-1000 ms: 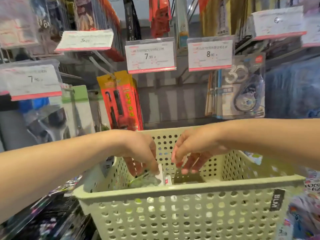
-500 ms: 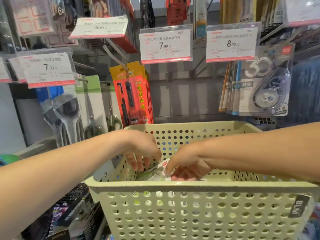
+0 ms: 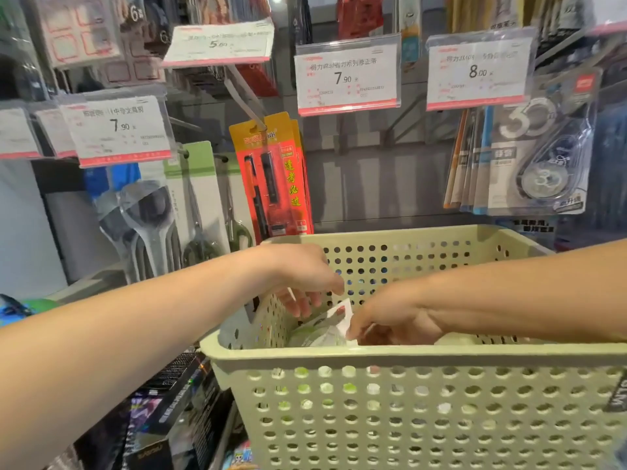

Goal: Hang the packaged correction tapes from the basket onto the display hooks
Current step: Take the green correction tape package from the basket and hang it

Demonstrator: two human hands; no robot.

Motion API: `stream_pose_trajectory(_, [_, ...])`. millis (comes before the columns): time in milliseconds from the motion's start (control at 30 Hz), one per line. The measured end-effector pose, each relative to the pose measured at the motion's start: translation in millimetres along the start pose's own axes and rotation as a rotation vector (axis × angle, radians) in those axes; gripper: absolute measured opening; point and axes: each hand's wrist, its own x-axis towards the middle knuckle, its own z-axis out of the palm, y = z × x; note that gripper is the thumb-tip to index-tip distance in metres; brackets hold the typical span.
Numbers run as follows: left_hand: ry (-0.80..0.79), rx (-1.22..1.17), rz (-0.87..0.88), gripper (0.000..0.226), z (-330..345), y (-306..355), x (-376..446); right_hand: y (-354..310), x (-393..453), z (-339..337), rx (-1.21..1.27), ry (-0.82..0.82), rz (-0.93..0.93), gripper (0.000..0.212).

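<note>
Both hands down in green basket [image 3: 407, 354]. Right hand [image 3: 393, 320]: grip pinched on corner of a correction tape pack [image 3: 334, 322], which lies tilted inside basket, near side. Left hand [image 3: 302, 283]: fingers loosely spread over pack, holding nothing. Pack likely light; stiff card back, slick plastic blister. Best held by card edge near hang hole. Hung packs [image 3: 539, 157] wait upper right.

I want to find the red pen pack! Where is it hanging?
The red pen pack hangs on a hook left of centre, just above the green basket's far left corner, between the scissors packs and the bare grey back panel.
</note>
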Motion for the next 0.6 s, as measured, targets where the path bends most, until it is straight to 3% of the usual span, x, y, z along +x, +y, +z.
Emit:
stream_pose_trajectory(267, [0.142, -0.085, 0.097, 0.027, 0.5, 4.6, 9.6, -8.2, 10.6, 1.9, 0.099, 0.072, 0.033, 0.026])
stream_pose_trajectory(600, [0.151, -0.077, 0.139, 0.032, 0.8, 5.0, 13.8, -12.8, 11.2, -1.2, 0.120, 0.087, 0.061, 0.017])
